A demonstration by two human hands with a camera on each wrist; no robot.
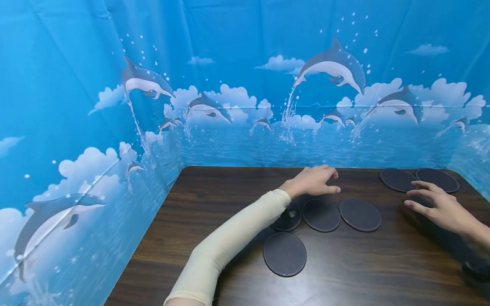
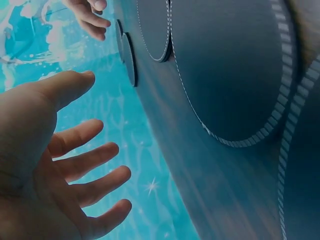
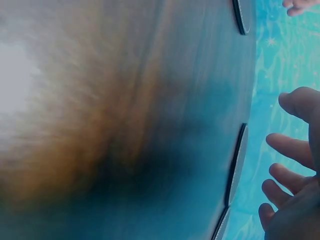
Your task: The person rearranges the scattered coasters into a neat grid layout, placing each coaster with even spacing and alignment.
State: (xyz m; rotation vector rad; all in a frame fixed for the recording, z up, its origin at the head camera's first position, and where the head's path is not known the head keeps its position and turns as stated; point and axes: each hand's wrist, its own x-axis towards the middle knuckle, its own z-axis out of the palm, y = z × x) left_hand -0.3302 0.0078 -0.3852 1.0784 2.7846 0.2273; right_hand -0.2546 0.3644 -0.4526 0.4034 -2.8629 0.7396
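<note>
My left hand [image 1: 311, 182] open, fingers spread, hovering over far side of three dark round coasters [image 1: 321, 214] mid-table. My right hand [image 1: 440, 206] open, fingers relaxed, near two far-right coasters [image 1: 398, 179]. One coaster [image 1: 285, 254] near.

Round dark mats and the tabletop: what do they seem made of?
Round mats: probably faux leather or similar, matte dark grey, with a stitched-looking rim showing in the left wrist view. Tabletop: wood or wood-look laminate, dark brown grain with a slight sheen.

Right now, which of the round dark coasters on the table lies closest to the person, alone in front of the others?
The coaster nearest the front edge, beside the left forearm's sleeve. It lies alone below the row of three coasters; two more lie far right by the right hand.
</note>
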